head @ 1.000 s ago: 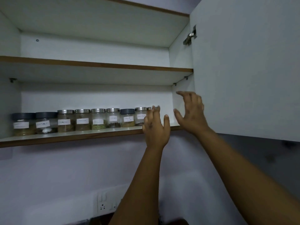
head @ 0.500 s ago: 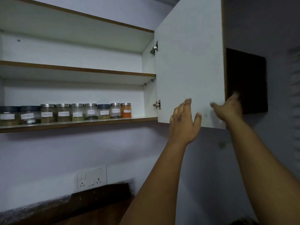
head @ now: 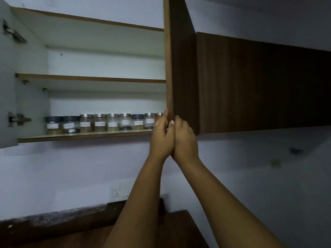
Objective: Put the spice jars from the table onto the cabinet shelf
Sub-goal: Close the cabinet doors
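Several labelled spice jars [head: 112, 122] stand in a row on the cabinet's lower shelf [head: 86, 136], two of them with dark lids at the left [head: 53, 125] and an orange one at the right end [head: 159, 117], partly hidden by my hand. The brown right door [head: 182, 68] stands almost edge-on. My left hand [head: 162, 135] and my right hand [head: 185, 140] meet at its lower corner. The left hand's fingers lie straight along the door's inner side. On the outer face rests the right hand. Neither hand holds a jar.
The white left door [head: 7, 77] hangs open at the far left, hinges showing. The upper shelf [head: 89, 78] holds nothing. More brown cabinet fronts [head: 259, 83] run to the right. Below are a wall socket [head: 120, 192], a dark ledge [head: 53, 219] and a wooden table [head: 179, 230].
The right door has swung from wide open to nearly edge-on. Both hands came together at its lower corner. My view shifted, and the left door is now in sight.
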### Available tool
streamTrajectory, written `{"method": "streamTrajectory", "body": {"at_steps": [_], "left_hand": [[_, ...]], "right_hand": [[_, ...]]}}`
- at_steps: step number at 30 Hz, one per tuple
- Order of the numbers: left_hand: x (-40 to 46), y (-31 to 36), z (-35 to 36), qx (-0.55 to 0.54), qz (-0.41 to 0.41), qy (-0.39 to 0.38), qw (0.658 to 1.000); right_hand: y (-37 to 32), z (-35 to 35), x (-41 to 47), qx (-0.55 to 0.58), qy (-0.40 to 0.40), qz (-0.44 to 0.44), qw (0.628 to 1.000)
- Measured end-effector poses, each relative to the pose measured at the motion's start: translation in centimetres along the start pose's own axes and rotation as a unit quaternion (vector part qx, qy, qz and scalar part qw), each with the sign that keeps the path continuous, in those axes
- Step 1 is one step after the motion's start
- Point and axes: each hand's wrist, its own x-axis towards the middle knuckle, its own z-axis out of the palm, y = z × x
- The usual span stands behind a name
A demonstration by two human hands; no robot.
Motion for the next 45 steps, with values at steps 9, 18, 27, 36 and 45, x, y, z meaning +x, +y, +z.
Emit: {"method": "streamTrajectory", "body": {"at_steps": [9,18,27,36,45], "left_hand": [[6.8,-12.2,-9.9,0.198,-0.038,0.033,0.979],[14.9,-23.9,-15.3,0.435,-0.034,0.036,0.899],[17.2,-29.5,-16.6,0.416,0.070,0.064,0.905],[15.4,-29.8,-16.5,0.490,0.095,0.059,0.865],[5.6,-23.7,-18.9,0.513,0.076,0.062,0.853]], "right_hand": [[-4.3,17.5,3.6,0.014,-0.081,-0.116,0.990],[-6.3,32.7,8.7,-0.023,-0.075,-0.083,0.993],[-4.9,37.2,9.6,-0.005,-0.009,-0.110,0.994],[-4.4,36.9,5.1,-0.037,-0.131,-0.080,0.987],[-9.0,28.1,-1.4,-0.021,-0.180,-0.055,0.982]]}}
